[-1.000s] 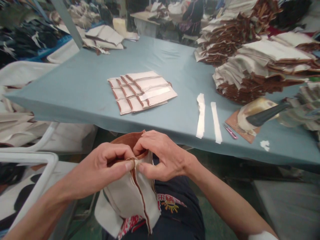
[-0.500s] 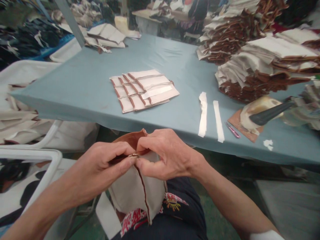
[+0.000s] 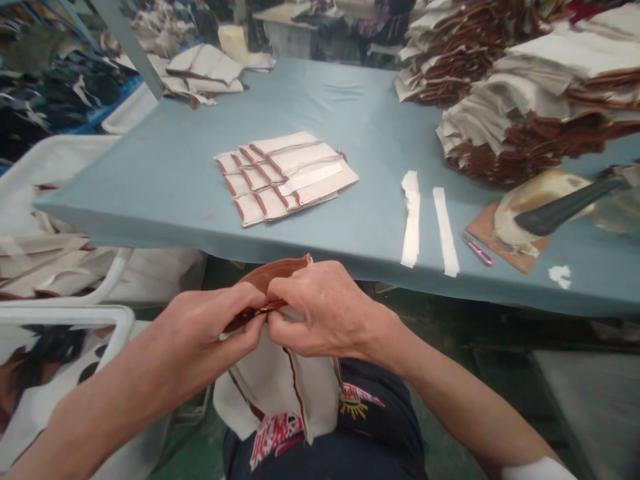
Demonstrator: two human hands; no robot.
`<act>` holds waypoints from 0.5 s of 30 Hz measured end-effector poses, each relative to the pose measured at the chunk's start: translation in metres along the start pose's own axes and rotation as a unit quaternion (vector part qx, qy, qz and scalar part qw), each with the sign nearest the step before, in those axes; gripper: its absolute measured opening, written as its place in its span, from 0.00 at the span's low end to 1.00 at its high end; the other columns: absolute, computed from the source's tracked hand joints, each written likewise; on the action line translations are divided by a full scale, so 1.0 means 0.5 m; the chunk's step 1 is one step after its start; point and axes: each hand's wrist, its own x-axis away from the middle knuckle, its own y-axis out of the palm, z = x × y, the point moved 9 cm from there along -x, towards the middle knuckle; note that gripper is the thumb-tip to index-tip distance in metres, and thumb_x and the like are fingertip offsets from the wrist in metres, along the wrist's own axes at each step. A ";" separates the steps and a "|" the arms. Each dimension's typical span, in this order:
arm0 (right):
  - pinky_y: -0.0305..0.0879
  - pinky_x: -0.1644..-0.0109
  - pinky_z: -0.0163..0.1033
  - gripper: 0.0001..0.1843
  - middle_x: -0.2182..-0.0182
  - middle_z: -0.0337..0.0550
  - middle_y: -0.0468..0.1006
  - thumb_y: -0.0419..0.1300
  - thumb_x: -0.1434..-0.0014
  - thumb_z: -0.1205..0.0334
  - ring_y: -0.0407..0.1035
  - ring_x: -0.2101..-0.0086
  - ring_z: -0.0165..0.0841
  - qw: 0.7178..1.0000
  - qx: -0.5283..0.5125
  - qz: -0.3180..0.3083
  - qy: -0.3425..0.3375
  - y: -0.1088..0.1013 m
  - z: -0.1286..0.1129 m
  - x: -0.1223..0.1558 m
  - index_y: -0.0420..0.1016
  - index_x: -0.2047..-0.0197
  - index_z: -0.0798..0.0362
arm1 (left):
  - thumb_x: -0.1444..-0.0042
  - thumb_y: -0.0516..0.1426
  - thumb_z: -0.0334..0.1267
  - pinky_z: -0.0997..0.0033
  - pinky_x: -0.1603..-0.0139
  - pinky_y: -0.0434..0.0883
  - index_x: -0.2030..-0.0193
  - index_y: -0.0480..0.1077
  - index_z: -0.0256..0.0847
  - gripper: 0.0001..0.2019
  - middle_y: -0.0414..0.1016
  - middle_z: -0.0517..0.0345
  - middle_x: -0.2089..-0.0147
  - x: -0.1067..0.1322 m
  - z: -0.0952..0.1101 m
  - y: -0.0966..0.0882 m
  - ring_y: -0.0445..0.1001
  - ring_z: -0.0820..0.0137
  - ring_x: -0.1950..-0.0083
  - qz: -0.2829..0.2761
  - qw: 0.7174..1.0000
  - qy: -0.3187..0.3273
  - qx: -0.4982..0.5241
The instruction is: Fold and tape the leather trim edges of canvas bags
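Observation:
Between my hands, above my lap, hangs a sewn leather piece (image 3: 315, 387), pale on its outer face with brown seam edges and brown on the inside. My left hand (image 3: 215, 327) pinches its upper rim between thumb and fingers. Close beside it, my right hand (image 3: 325, 310) grips the same rim, thumb below and fingers curled over. The fingertips of both hands nearly meet at the folded brown edge. Part of the rim is hidden behind the fingers.
On the blue-covered table (image 3: 175, 167) lie overlapping pale sewn panels (image 3: 300, 157), two white strips (image 3: 411, 220), a pinkish small cutter (image 3: 479, 250) and a glue container with a black-handled brush (image 3: 565, 207). Tall stacks of leather pieces (image 3: 530, 147) stand right; white bins (image 3: 115, 320) stand left.
Both hands have shifted along the rim, moving the grip away from the front seam. The leather piece has turned slightly, showing another seam at its left. The camera view has tilted slightly.

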 end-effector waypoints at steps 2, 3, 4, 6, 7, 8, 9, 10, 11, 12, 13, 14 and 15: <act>0.45 0.66 0.43 0.09 0.71 0.45 0.82 0.58 0.41 0.61 0.64 0.72 0.34 1.000 -0.020 0.004 0.001 0.001 0.003 -0.002 0.76 0.70 0.53 | 0.31 0.54 0.33 0.78 0.72 0.66 0.57 0.74 0.44 0.08 0.80 0.67 0.67 0.000 0.009 -0.002 0.78 0.76 0.72 0.005 1.000 0.019 -0.022; 0.45 0.65 0.42 0.08 0.71 0.43 0.81 0.58 0.42 0.61 0.64 0.71 0.33 0.999 -0.042 0.013 -0.001 0.000 0.005 -0.002 0.75 0.70 0.53 | 0.30 0.54 0.32 0.77 0.71 0.67 0.56 0.74 0.44 0.08 0.81 0.66 0.66 -0.001 0.017 -0.004 0.79 0.75 0.70 0.011 0.999 0.036 -0.036; 0.46 0.65 0.42 0.07 0.72 0.41 0.79 0.59 0.42 0.62 0.64 0.71 0.32 0.997 -0.073 0.022 -0.005 0.000 0.008 -0.002 0.73 0.71 0.53 | 0.30 0.53 0.31 0.76 0.70 0.69 0.55 0.73 0.44 0.08 0.82 0.65 0.65 -0.001 0.027 -0.006 0.80 0.74 0.69 0.021 0.997 0.054 -0.054; 0.48 0.65 0.40 0.07 0.75 0.35 0.73 0.59 0.44 0.63 0.62 0.71 0.30 0.988 -0.152 0.031 -0.013 0.000 0.015 -0.002 0.68 0.74 0.52 | 0.28 0.52 0.30 0.73 0.69 0.70 0.56 0.72 0.44 0.08 0.82 0.63 0.65 0.001 0.044 -0.010 0.81 0.72 0.70 0.043 0.990 0.088 -0.099; 0.49 0.65 0.39 0.08 0.76 0.33 0.69 0.60 0.45 0.64 0.61 0.72 0.29 0.980 -0.196 0.030 -0.015 0.002 0.020 -0.002 0.65 0.74 0.52 | 0.27 0.51 0.30 0.72 0.69 0.71 0.58 0.71 0.45 0.09 0.81 0.63 0.67 0.003 0.050 -0.010 0.80 0.71 0.71 0.054 0.986 0.103 -0.119; 0.49 0.66 0.38 0.10 0.77 0.31 0.65 0.60 0.46 0.64 0.59 0.73 0.28 0.970 -0.241 0.029 -0.014 0.003 0.025 -0.001 0.63 0.76 0.51 | 0.27 0.51 0.30 0.71 0.68 0.73 0.59 0.70 0.45 0.11 0.80 0.63 0.68 0.005 0.053 -0.008 0.80 0.70 0.71 0.060 0.983 0.115 -0.133; 0.48 0.67 0.38 0.11 0.78 0.30 0.61 0.60 0.47 0.65 0.57 0.73 0.27 0.958 -0.287 0.024 -0.010 0.004 0.031 -0.001 0.60 0.77 0.51 | 0.27 0.50 0.29 0.71 0.67 0.75 0.60 0.69 0.45 0.11 0.80 0.62 0.67 0.008 0.053 -0.004 0.81 0.68 0.69 0.059 0.981 0.125 -0.139; 0.48 0.67 0.37 0.13 0.78 0.30 0.58 0.60 0.48 0.65 0.55 0.73 0.26 0.943 -0.334 0.013 -0.002 0.007 0.037 0.000 0.58 0.77 0.51 | 0.27 0.50 0.29 0.71 0.63 0.78 0.59 0.70 0.45 0.11 0.82 0.60 0.65 0.012 0.052 0.001 0.83 0.67 0.66 0.055 0.980 0.135 -0.139; 0.48 0.68 0.36 0.13 0.78 0.29 0.57 0.59 0.48 0.64 0.54 0.73 0.26 0.925 -0.381 -0.003 0.009 0.013 0.043 0.002 0.58 0.78 0.51 | 0.27 0.49 0.29 0.70 0.59 0.81 0.54 0.72 0.44 0.11 0.84 0.57 0.60 0.016 0.050 0.007 0.85 0.66 0.61 0.048 0.979 0.144 -0.135; 0.48 0.69 0.36 0.12 0.78 0.29 0.57 0.59 0.48 0.64 0.53 0.73 0.26 0.903 -0.428 -0.025 0.021 0.020 0.047 0.004 0.59 0.77 0.50 | 0.27 0.48 0.28 0.68 0.53 0.83 0.48 0.72 0.44 0.13 0.86 0.55 0.54 0.021 0.047 0.011 0.87 0.64 0.56 0.042 0.979 0.150 -0.131; 0.49 0.70 0.36 0.10 0.77 0.30 0.59 0.59 0.48 0.62 0.53 0.74 0.26 0.879 -0.473 -0.050 0.032 0.028 0.049 0.008 0.61 0.77 0.50 | 0.28 0.48 0.27 0.67 0.48 0.84 0.42 0.71 0.44 0.16 0.86 0.53 0.49 0.025 0.046 0.015 0.87 0.63 0.51 0.037 0.979 0.153 -0.131; 0.50 0.70 0.36 0.09 0.77 0.30 0.60 0.59 0.48 0.61 0.53 0.74 0.27 0.854 -0.513 -0.071 0.042 0.034 0.051 0.012 0.64 0.76 0.50 | 0.28 0.47 0.26 0.66 0.45 0.84 0.37 0.69 0.43 0.19 0.86 0.51 0.44 0.029 0.048 0.016 0.87 0.63 0.47 0.037 0.978 0.158 -0.133; 0.51 0.71 0.36 0.07 0.77 0.31 0.63 0.60 0.47 0.60 0.54 0.74 0.27 0.832 -0.546 -0.087 0.049 0.037 0.051 0.016 0.66 0.74 0.50 | 0.28 0.46 0.25 0.65 0.43 0.84 0.34 0.69 0.43 0.22 0.86 0.51 0.42 0.031 0.051 0.016 0.87 0.62 0.46 0.041 0.977 0.160 -0.136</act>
